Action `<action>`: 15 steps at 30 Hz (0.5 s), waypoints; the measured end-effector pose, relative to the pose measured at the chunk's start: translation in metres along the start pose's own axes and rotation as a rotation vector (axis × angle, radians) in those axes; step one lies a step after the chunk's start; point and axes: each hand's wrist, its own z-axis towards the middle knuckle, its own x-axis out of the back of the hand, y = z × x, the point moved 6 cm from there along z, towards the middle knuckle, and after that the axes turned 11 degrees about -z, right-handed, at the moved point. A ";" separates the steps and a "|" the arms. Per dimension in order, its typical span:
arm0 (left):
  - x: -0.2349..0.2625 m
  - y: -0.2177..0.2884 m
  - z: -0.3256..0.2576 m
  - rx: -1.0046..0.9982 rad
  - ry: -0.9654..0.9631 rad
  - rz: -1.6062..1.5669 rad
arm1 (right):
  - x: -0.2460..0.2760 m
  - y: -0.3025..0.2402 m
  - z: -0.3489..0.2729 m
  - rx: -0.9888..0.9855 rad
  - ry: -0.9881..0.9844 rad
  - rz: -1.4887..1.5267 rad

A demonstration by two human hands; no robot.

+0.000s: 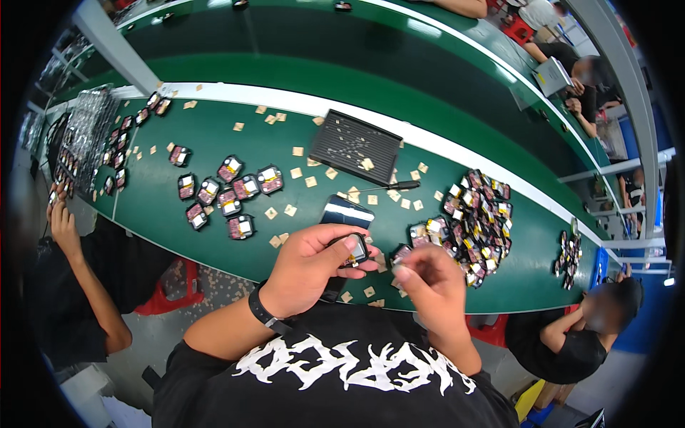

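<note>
In front of my chest, my left hand (314,264) is closed around a small black square-cased electronic device (354,253), held between thumb and fingers. Just to its right, my right hand (435,289) is raised with its fingers curled in toward the thumb. Motion blurs those fingertips, and whatever they pinch is too small to make out. A dark glossy rectangular object (347,212) lies on the green table behind my left hand. To the right is a heaped pile of similar devices (479,221) with yellow and white labels; a looser group (245,187) lies to the left.
Small tan squares (297,151) are scattered over the green table (285,203). A black ribbed tray (332,146) and a screwdriver (405,185) lie beyond my hands. Clear plastic trays (96,114) are stacked far left. Co-workers sit left (93,285) and right (564,335).
</note>
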 end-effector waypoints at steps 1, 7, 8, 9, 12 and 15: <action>0.002 0.004 -0.002 -0.023 0.021 0.063 | 0.012 0.001 -0.005 0.023 0.036 -0.078; 0.024 0.037 -0.014 -0.341 0.097 0.403 | 0.062 0.012 -0.021 0.083 0.245 -0.390; 0.028 0.045 -0.016 -0.428 0.124 0.506 | 0.067 0.010 -0.024 0.070 0.256 -0.444; 0.039 0.046 -0.017 -0.449 0.180 0.455 | 0.071 0.013 -0.025 0.066 0.273 -0.471; 0.062 0.057 -0.021 -0.443 0.315 0.307 | 0.074 0.009 -0.024 0.155 0.305 -0.585; 0.092 0.070 -0.031 -0.572 0.399 0.331 | 0.071 -0.007 -0.021 0.220 0.305 -0.729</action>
